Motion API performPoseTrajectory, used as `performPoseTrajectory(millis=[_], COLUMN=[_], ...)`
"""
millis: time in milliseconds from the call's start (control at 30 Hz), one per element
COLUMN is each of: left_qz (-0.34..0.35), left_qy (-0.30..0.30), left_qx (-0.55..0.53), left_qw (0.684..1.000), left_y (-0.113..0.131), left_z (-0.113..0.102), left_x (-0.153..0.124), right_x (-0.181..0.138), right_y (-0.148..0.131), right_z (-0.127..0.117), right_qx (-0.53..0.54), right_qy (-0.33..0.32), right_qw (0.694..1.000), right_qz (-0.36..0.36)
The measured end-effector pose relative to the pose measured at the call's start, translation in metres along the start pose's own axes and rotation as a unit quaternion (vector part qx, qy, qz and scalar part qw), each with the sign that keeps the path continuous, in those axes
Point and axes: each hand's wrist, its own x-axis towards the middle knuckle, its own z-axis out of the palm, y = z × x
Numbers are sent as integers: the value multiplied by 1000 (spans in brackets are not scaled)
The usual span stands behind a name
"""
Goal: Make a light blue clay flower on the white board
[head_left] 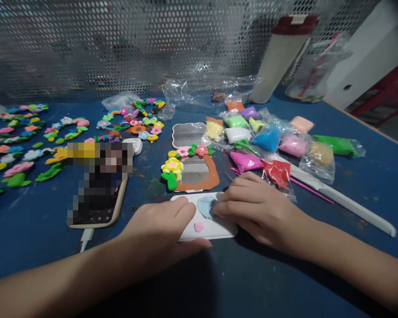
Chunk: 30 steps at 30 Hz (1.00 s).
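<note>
A small white rectangular plate (185,233) with rounded corners lies in front of me. Gripping its left end is my left hand (161,225), thumb along the near edge and fingers curled over the top. On the plate rest a flattened light blue piece of clay (204,206) and a small pink clay piece (199,227). My right hand (257,205) is closed, its fingertips at the right edge of the blue clay; the exact grip is partly hidden. Just beyond the plate stands a mirror (194,171) edged with brown clay and clay flowers.
Bags of coloured clay (245,160) crowd the right back, near a white comb (358,210). A phone (101,194) with a cable lies left, before several flower-decorated clay pieces (68,128). A tumbler (281,57) and a plastic cup (310,81) stand against the perforated metal panel (119,48).
</note>
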Motion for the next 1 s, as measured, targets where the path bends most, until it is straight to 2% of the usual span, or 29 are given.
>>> performPoseTrajectory(millis=[133,333,533,700,1000], left_qz=[-6,-5,-25,-29,-19], left_qy=[-4,-13,-28,-52,-63], left_qx=[4,7,28,28,25], left_qw=[1000,1000,999,998,998], left_y=[-1,0,2,4,6], left_z=[0,-2,-4,-8,-10], left_x=[-1,0,1,2,5], right_x=[-1,0,0,2,2], right_y=[1,2,3,0,-2], right_z=[1,2,1,-2,-2], right_qx=[-24,13,-9,-6,21], right_qy=[5,-5,-5,-18,-14], right_qw=[1000,1000,1000,999,1000], right_qz=[0,-20,-1,-29,-11])
